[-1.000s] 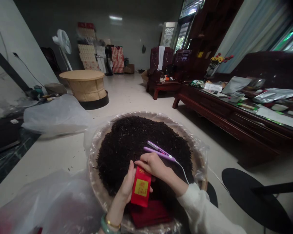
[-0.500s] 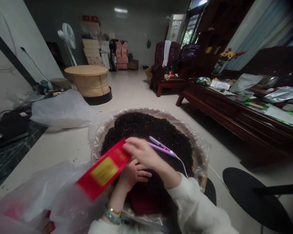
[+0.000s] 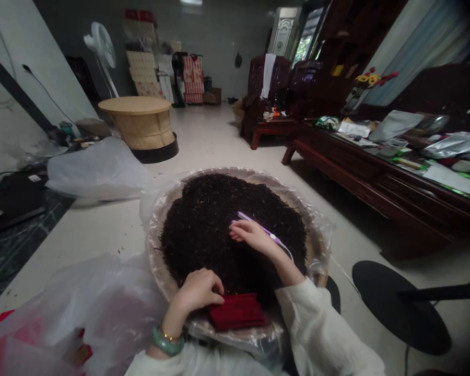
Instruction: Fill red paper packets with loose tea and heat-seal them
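Dropped lower, left hand [image 3: 198, 293] curls on apparent red cloth [image 3: 237, 312]; right hand [image 3: 253, 235] lies open.

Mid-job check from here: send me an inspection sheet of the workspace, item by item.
Surface: pale floor, a few dark specks left of the basket.
Job's things: dark loose leaves heaped in a plastic-lined round basket; purple clamp tool lying on them; red pouch lying flat at the near edge.
Clutter: clear plastic bags at left.
Hands: left hand curled beside the pouch; right hand on the leaves beside the tool.
Cables: white cord runs from the tool toward the basket's right side.
Surroundings: fan, round table, dark wooden table holding papers.
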{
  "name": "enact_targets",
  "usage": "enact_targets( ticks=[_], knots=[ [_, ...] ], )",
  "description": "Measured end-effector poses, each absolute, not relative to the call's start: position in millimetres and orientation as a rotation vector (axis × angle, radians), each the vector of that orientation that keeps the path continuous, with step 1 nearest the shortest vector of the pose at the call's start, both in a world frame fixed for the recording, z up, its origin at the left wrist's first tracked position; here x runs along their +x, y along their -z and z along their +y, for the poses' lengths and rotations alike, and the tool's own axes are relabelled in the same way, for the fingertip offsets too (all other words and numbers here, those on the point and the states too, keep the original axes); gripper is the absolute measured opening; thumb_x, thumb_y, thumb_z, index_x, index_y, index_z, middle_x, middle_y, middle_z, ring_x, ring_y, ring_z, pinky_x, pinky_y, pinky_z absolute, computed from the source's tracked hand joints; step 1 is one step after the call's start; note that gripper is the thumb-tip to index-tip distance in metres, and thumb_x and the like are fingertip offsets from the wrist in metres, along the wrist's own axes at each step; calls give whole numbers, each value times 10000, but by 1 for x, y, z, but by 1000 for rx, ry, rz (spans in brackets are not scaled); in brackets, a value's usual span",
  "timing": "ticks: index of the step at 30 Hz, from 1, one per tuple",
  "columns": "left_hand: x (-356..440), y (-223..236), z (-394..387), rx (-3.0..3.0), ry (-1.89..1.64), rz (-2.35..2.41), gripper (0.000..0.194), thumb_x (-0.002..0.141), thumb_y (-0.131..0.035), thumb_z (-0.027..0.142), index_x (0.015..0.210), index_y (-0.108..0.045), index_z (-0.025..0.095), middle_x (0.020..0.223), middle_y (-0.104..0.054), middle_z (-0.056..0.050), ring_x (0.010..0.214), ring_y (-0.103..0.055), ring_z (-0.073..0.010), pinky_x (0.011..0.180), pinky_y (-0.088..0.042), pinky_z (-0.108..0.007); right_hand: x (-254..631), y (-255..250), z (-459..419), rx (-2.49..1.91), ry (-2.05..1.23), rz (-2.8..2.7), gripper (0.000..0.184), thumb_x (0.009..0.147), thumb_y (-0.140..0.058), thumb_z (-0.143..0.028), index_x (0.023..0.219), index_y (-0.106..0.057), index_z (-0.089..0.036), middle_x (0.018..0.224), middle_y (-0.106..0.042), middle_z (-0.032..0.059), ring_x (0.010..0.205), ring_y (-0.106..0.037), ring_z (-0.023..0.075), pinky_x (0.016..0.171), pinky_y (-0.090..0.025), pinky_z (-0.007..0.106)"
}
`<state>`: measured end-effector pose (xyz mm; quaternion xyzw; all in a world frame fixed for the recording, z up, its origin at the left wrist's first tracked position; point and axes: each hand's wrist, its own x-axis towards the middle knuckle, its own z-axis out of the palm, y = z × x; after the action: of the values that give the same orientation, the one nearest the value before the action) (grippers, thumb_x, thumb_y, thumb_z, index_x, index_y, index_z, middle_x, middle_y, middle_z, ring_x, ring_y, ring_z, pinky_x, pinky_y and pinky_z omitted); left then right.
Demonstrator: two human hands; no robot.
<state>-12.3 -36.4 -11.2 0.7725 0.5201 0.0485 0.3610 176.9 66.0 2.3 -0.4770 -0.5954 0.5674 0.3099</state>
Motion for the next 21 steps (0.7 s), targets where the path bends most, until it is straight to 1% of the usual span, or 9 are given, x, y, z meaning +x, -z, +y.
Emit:
enact_targets(
  ticks=[3, 5, 8, 9, 10, 12, 15, 18, 21],
  knots=[
    [-14, 13, -37, 1988, -117, 1301, 198, 693, -589, 211, 724, -769, 289, 756, -764, -21, 733, -666, -214, 665, -402, -260, 186, 3, 54, -1175, -1429, -1543, 330, 774, -642, -451, 883, -641, -140, 796, -688, 63, 736, -664, 157, 696, -530, 304],
    [-16, 13, -38, 1983, -113, 1277, 235, 715, -551, 200, 741, -771, 278, 764, -767, -22, 710, -666, -199, 641, -397, -246, 190, 2, 38, -1132, -1365, -1617, 304, 809, -602, -439, 870, -648, -145, 785, -693, 65, 718, -661, 163, 665, -522, 293],
    [-19, 13, -41, 1981, -114, 1270, 259, 761, -514, 229, 765, -772, 252, 768, -764, -34, 690, -659, -193, 635, -395, -246, 191, 2, 8, -1155, -1312, -1920, 260, 870, -524, -338, 776, -669, -145, 678, -691, 45, 627, -643, 152, 591, -488, 254],
    [-20, 14, -42, 1989, -132, 1294, 270, 781, -501, 245, 781, -771, 245, 783, -763, -42, 711, -657, -199, 654, -398, -253, 190, 3, -1, -1164, -1278, -2069, 242, 870, -523, -294, 761, -684, -149, 681, -701, 42, 633, -648, 155, 600, -483, 249],
    [-20, 15, -43, 2002, -161, 1330, 279, 798, -490, 255, 809, -769, 242, 811, -762, -49, 747, -655, -208, 685, -401, -263, 189, 5, -9, -1168, -1220, -2220, 213, 863, -531, -255, 783, -703, -159, 716, -719, 42, 661, -658, 161, 626, -482, 249],
    [-20, 17, -45, 2032, -225, 1417, 280, 812, -490, 258, 898, -756, 245, 891, -754, -59, 839, -639, -227, 762, -399, -288, 186, 9, -20, -1181, -1055, -2415, 187, 850, -544, -192, 891, -726, -181, 854, -744, 53, 775, -681, 184, 712, -486, 263],
    [-17, 20, -47, 2063, -252, 1504, 275, 800, -536, 264, 1002, -723, 248, 952, -730, -62, 907, -600, -240, 810, -391, -311, 183, 12, -22, -1218, -903, -2457, 266, 851, -529, -140, 1045, -704, -185, 1013, -729, 75, 917, -675, 204, 816, -480, 282],
    [-15, 20, -49, 2096, -231, 1474, 232, 820, -544, 346, 904, -732, 238, 890, -702, -53, 879, -576, -225, 796, -389, -303, 184, 13, -18, -1230, -906, -2449, 290, 863, -505, -120, 1071, -698, -178, 1032, -725, 75, 930, -673, 200, 834, -480, 284],
    [-14, 20, -50, 2119, -176, 1427, 271, 829, -535, 395, 796, -743, 225, 847, -683, -62, 852, -569, -220, 762, -382, -294, 186, 14, -17, -1192, -920, -2462, 255, 858, -537, -128, 1035, -712, -185, 1004, -732, 59, 913, -660, 191, 832, -474, 278]
  ],
)
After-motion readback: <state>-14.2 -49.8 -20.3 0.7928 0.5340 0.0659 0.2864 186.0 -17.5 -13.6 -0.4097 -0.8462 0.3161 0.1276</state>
